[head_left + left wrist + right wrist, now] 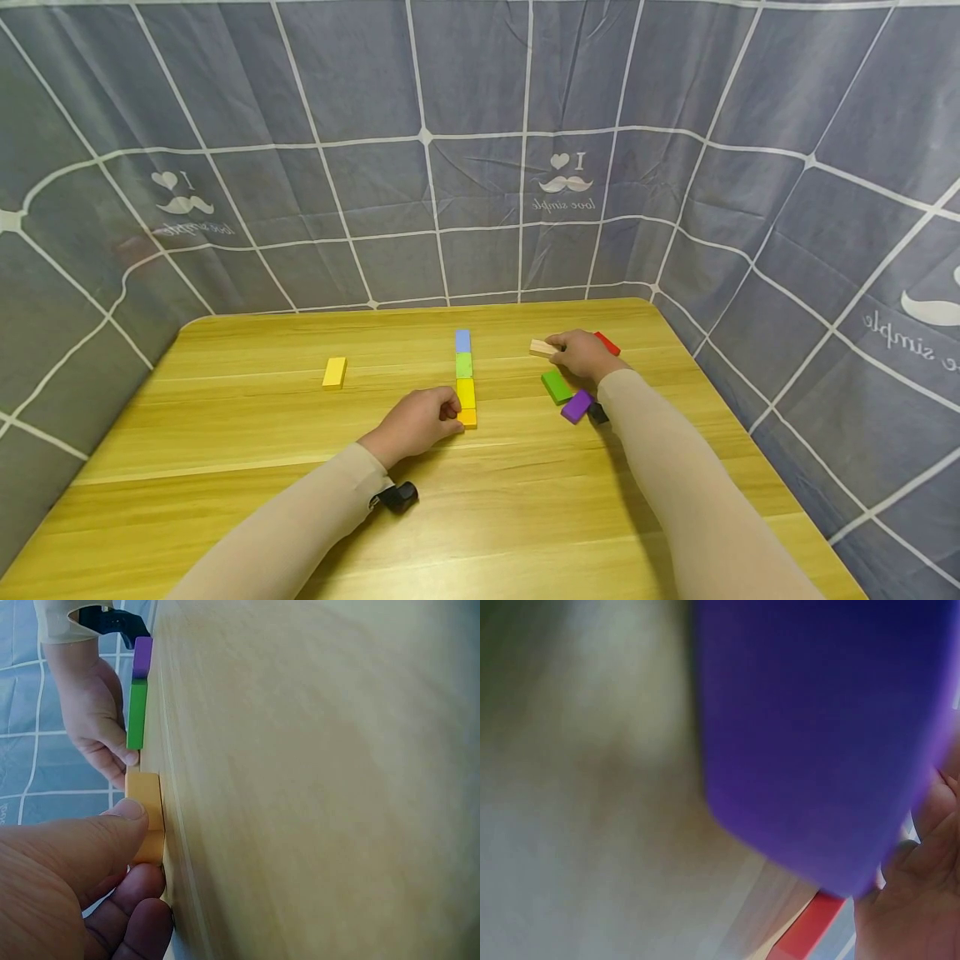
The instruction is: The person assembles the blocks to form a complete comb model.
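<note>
A straight row of flat blocks lies on the table: a blue block (462, 340) farthest away, then a light green block (464, 365), a yellow block (467, 393) and an orange block (468, 419) nearest. My left hand (417, 423) pinches the orange block at the row's near end; the left wrist view shows the thumb (127, 811) against the row and curled fingers by its end. To the right, my right hand (587, 354) grips a plain wooden block (542, 348) by its right end. In the right wrist view a purple block (817, 750) hides most of that hand.
Near my right hand lie a green block (557, 387), a purple block (577, 407) and a partly covered red block (607, 342). A single pale yellow block (334, 373) lies far left. Grey gridded curtains (480, 183) stand behind the wooden table (510, 517) and along its sides.
</note>
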`<state>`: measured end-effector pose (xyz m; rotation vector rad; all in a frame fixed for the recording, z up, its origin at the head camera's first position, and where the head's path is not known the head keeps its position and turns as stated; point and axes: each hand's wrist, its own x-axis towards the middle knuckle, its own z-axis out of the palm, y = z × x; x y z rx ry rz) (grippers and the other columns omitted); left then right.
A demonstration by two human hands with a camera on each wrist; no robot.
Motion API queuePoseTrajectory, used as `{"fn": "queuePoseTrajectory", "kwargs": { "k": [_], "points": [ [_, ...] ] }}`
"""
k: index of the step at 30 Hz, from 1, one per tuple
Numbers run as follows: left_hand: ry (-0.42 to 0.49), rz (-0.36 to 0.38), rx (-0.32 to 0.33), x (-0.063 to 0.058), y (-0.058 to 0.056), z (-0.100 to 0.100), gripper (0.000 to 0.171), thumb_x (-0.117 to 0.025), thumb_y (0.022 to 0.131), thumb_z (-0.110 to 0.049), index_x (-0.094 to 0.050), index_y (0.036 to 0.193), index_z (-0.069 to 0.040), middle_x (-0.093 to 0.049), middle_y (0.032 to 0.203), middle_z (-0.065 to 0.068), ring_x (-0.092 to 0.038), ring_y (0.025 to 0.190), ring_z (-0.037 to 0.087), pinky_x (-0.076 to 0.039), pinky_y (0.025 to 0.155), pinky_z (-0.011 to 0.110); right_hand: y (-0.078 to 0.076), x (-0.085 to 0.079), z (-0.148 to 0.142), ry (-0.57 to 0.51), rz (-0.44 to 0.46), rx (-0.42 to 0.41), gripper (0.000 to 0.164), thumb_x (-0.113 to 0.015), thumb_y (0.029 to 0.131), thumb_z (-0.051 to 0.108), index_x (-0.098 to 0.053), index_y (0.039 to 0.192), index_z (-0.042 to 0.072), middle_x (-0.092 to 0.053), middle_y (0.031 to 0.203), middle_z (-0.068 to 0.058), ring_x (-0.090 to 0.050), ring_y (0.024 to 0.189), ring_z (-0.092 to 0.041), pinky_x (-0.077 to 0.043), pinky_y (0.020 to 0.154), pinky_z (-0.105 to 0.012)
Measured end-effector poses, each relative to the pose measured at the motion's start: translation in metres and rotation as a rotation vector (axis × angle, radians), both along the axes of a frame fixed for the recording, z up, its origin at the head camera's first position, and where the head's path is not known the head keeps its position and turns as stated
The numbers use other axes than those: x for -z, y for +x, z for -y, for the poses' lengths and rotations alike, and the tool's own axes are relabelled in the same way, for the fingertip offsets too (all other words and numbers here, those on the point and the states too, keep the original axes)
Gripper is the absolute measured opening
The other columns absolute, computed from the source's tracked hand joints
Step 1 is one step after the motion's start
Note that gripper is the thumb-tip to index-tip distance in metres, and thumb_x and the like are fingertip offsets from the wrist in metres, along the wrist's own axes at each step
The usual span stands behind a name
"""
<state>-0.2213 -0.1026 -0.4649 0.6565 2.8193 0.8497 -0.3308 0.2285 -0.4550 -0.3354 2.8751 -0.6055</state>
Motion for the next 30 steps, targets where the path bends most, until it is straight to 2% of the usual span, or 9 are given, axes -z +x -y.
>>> {"fn": "queuePoseTrajectory", "kwargs": {
  "k": [11, 23, 27, 30],
  "points": [
    [0.004, 0.009, -0.003, 0.000, 0.000, 0.001, 0.018, -0.083, 0.093, -0.022, -0.067, 0.100, -0.016, -0.068, 0.090, -0.008, -0.060, 0.081, 0.008, -0.053, 0.081, 0.032, 0.002, 0.000, 0.002, -0.037, 0.012, 0.025, 0.044, -0.065, 0.104, 0.018, -0.063, 0.147, 0.010, -0.069, 0.139, -0.017, -0.062, 0.109, -0.027, -0.050, 0.105, -0.047],
    [0.026, 0.047, 0.014, -0.003, 0.000, 0.008, 0.020, -0.082, 0.094, -0.025, -0.067, 0.103, -0.016, -0.068, 0.094, -0.007, -0.061, 0.086, 0.010, -0.054, 0.084, 0.034, 0.005, -0.001, 0.002, -0.034, 0.017, 0.031, 0.046, -0.065, 0.105, 0.019, -0.060, 0.149, 0.009, -0.066, 0.143, -0.018, -0.062, 0.115, -0.029, -0.050, 0.108, -0.047],
    [0.048, 0.059, 0.013, -0.005, -0.001, 0.012, 0.021, -0.082, 0.094, -0.027, -0.068, 0.105, -0.017, -0.068, 0.099, -0.005, -0.061, 0.091, 0.012, -0.054, 0.089, 0.037, 0.004, -0.001, 0.002, -0.027, 0.016, 0.031, 0.047, -0.065, 0.105, 0.019, -0.060, 0.150, 0.009, -0.065, 0.146, -0.018, -0.062, 0.122, -0.030, -0.049, 0.110, -0.048],
    [0.054, 0.066, -0.001, -0.007, -0.002, 0.015, 0.026, -0.081, 0.094, -0.029, -0.070, 0.113, -0.016, -0.070, 0.110, -0.002, -0.063, 0.101, 0.016, -0.054, 0.097, 0.040, 0.003, -0.001, 0.001, -0.025, 0.017, 0.028, 0.047, -0.065, 0.105, 0.019, -0.060, 0.150, 0.009, -0.065, 0.145, -0.018, -0.063, 0.124, -0.031, -0.049, 0.110, -0.049]
  ]
}}
